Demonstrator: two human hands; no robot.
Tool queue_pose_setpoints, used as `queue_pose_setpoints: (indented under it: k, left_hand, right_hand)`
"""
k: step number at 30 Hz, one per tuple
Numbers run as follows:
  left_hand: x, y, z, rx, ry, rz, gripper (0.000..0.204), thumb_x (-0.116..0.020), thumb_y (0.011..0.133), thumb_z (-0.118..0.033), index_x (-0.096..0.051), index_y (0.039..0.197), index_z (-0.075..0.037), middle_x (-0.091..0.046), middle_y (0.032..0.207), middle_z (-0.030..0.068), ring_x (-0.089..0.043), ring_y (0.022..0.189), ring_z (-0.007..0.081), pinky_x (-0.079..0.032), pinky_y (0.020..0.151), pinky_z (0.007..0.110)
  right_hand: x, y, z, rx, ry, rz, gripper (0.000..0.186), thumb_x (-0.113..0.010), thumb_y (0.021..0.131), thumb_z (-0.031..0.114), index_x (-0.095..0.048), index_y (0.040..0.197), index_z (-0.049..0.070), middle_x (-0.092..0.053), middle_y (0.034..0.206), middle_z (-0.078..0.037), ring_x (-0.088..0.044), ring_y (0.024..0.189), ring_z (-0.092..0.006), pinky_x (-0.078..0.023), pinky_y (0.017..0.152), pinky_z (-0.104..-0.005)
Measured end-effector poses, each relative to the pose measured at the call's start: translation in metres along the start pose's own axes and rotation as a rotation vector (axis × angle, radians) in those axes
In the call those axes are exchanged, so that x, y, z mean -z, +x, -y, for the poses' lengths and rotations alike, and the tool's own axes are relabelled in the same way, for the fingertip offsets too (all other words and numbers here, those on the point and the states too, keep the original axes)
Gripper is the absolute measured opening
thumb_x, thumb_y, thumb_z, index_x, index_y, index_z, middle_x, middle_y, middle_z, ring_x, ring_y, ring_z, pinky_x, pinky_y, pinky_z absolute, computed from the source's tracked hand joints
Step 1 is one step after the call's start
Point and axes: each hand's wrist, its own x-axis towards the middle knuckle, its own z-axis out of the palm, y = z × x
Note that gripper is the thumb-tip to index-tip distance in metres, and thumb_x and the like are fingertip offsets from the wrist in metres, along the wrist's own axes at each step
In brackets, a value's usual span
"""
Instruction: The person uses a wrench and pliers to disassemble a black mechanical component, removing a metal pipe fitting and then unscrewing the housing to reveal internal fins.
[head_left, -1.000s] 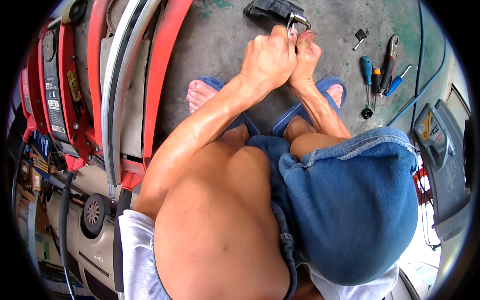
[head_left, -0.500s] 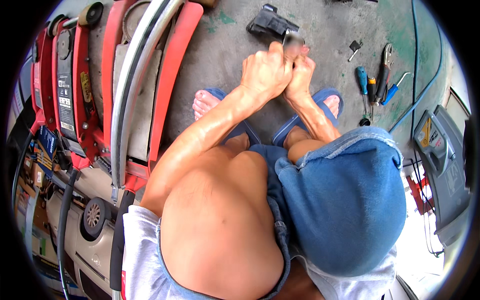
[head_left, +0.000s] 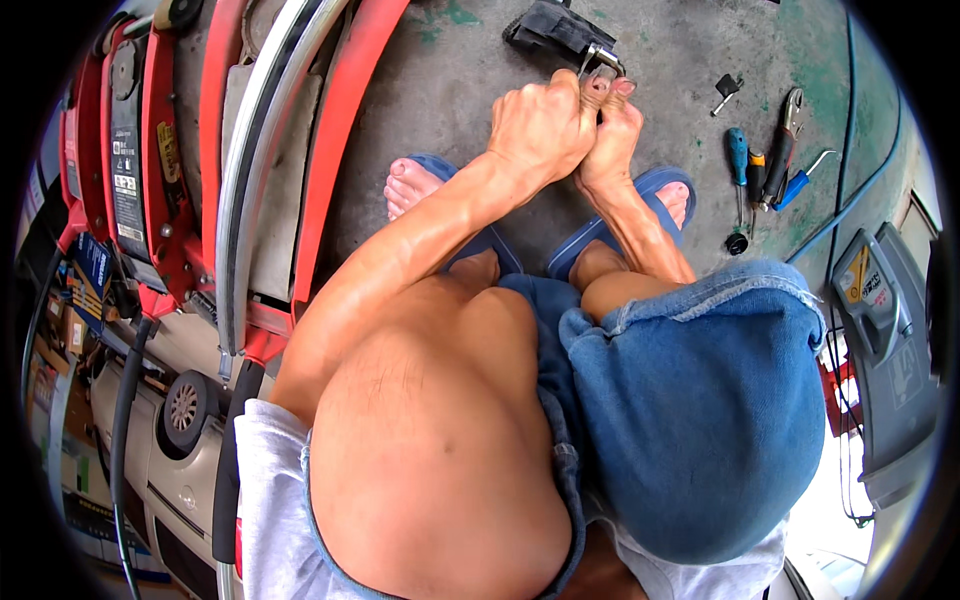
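Both hands are closed together at the near end of a black part (head_left: 548,35) with a bent silver metal fitting (head_left: 605,58). My left hand (head_left: 535,130) has its fingers wrapped, with the thumb pressed on the metal end beside the other thumb. My right hand (head_left: 612,135) grips alongside it; exactly what lies inside the fingers is hidden. To their right on the concrete floor lie a small black-headed metal piece (head_left: 727,88), a blue screwdriver (head_left: 738,155), a yellow-and-black screwdriver (head_left: 756,170), locking pliers (head_left: 776,160) and a blue-handled hook tool (head_left: 797,185).
Red floor jacks (head_left: 330,170) with long handles stand at the left, a silver car (head_left: 180,475) behind them. A grey plastic case (head_left: 885,360) and blue hose (head_left: 870,190) are at the right. My sandalled feet (head_left: 410,185) flank the work below my hands.
The view has shifted slightly over the last second. My hands and the black part stay together, with only small changes in angle and in thumb position on the metal fitting.
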Motion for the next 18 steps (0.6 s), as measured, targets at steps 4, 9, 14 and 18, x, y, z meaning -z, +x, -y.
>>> queue_pose_setpoints:
  k: [4,9,14,18]
  left_hand:
    - [-0.0007,0.0022,-0.0011,-0.001,0.002,0.003,0.06,-0.042,0.104,-0.052,-0.059,0.079,0.0,-0.063,0.065,0.0292,-0.064,0.065,0.05,-0.051,0.061,0.058]
    - [-0.0036,0.002,-0.0008,-0.006,-0.002,-0.005,0.06,-0.043,0.103,-0.052,-0.059,0.079,0.0,-0.063,0.065,0.0292,-0.064,0.065,0.0503,-0.051,0.06,0.058]
    - [-0.001,0.0012,-0.0003,0.017,-0.009,0.0,0.062,-0.043,0.102,-0.054,-0.06,0.081,0.001,-0.063,0.066,0.0304,-0.065,0.067,0.0507,-0.052,0.062,0.059]
    - [-0.0028,0.0027,-0.0041,0.01,0.018,0.037,0.066,-0.039,0.102,-0.057,-0.061,0.084,0.002,-0.063,0.069,0.0321,-0.065,0.068,0.0521,-0.052,0.063,0.059]
  right_hand:
    - [-0.0048,-0.0007,0.0036,0.031,0.031,-0.028,0.068,-0.049,0.1,0.062,-0.059,0.072,0.001,-0.051,0.068,0.003,-0.041,0.064,-0.0086,-0.035,0.054,-0.0311]
    - [-0.0034,-0.0022,0.0049,0.012,0.039,-0.013,0.064,-0.046,0.104,0.056,-0.059,0.072,0.002,-0.051,0.068,0.003,-0.04,0.064,-0.0082,-0.034,0.054,-0.031]
    - [-0.0014,-0.005,-0.0008,0.021,0.024,-0.014,0.062,-0.044,0.106,0.053,-0.057,0.07,0.005,-0.05,0.067,0.004,-0.041,0.063,-0.0079,-0.034,0.053,-0.0313]
    - [0.0009,-0.0049,0.0019,0.04,0.051,-0.003,0.061,-0.043,0.105,0.055,-0.055,0.069,0.007,-0.05,0.067,0.004,-0.041,0.062,-0.0078,-0.035,0.053,-0.031]
